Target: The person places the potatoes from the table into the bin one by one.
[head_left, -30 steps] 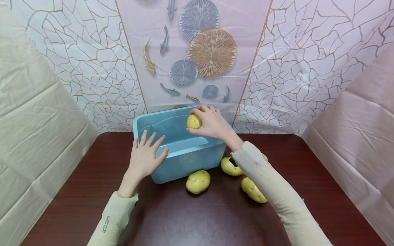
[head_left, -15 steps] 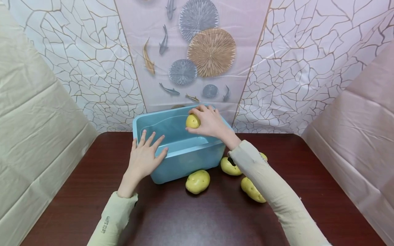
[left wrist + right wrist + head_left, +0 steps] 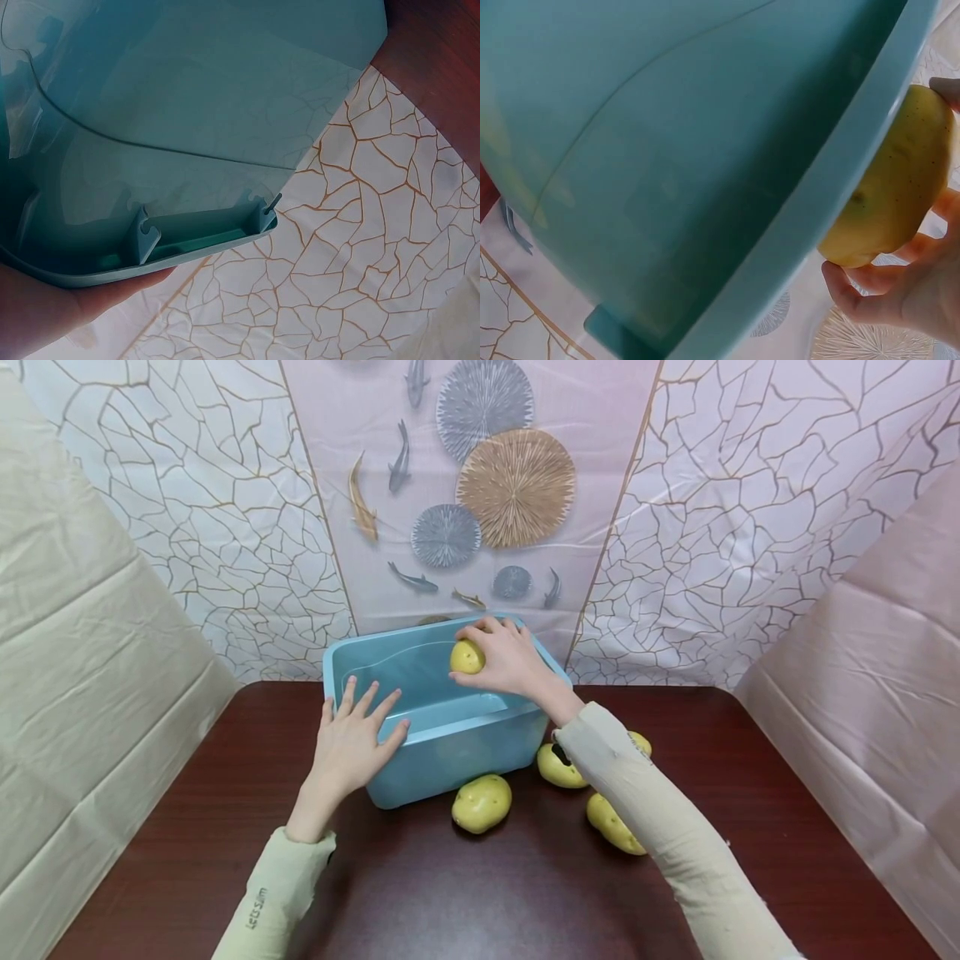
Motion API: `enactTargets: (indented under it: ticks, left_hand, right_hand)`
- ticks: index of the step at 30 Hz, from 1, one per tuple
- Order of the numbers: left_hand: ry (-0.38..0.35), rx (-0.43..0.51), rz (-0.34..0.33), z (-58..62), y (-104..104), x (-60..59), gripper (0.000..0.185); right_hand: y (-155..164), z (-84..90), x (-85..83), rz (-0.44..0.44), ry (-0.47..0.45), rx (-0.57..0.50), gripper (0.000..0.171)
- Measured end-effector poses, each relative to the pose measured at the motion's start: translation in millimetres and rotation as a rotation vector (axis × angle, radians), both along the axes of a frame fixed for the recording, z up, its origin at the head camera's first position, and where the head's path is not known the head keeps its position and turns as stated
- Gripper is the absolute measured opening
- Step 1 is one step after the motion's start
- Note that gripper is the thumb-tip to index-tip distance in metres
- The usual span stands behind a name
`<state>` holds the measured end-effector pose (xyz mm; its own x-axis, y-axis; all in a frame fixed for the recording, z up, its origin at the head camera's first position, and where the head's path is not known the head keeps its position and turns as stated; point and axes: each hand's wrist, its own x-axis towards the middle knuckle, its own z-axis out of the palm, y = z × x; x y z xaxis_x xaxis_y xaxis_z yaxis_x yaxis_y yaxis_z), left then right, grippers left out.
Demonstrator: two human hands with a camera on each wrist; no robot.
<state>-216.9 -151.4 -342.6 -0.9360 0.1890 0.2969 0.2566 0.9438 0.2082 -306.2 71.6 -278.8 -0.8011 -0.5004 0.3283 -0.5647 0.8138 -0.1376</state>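
Right hand: your right hand [image 3: 510,660] has its fingers curled round a smooth yellow oval potato [image 3: 467,657], held over the far side of the bin's opening, at about 1 o'clock from its middle

Held potato: in the right wrist view the potato [image 3: 891,193] sits just outside and above the rim, fingertips [image 3: 855,289] cupped under it; it is not yet down inside

Left hand: your left hand [image 3: 352,739] lies flat with fingers spread and straight against the near left corner of the light blue rectangular plastic bin [image 3: 450,756], gripping nothing; the left wrist view shows the palm under the bin's rim [image 3: 191,244]

Bin: it stands on the dark red-brown wooden table [image 3: 465,893], at 12 o'clock from you

Loose potatoes: one yellow potato [image 3: 482,802] lies just in front of the bin at 6 o'clock from it; a second [image 3: 558,766] and a third [image 3: 613,823] lie at about 4 o'clock, partly under your right sleeve [image 3: 660,827]

Doing it well: keep the left palm braced so the bin cannot slide, bring the potato clear over the rim and low before you loosen your fingers, so it does not bounce back out

Watch: your right forearm passes close over the loose potatoes; lift it as you come back so you do not roll them
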Motion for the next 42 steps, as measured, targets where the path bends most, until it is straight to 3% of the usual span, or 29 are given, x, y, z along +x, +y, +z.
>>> enactTargets:
  ticks: [15,42]
  left_hand:
    - [-0.007,-0.005,0.001,-1.2,-1,-1.0,0.056]
    - [-0.004,0.013,-0.004,-2.3,0,-1.3,0.057]
  right_hand:
    - [4,2.0,4.6,0.007,0.04,0.001,0.051]
    - [20,-11.8,15.3,0.038,0.097,-0.035,0.046]
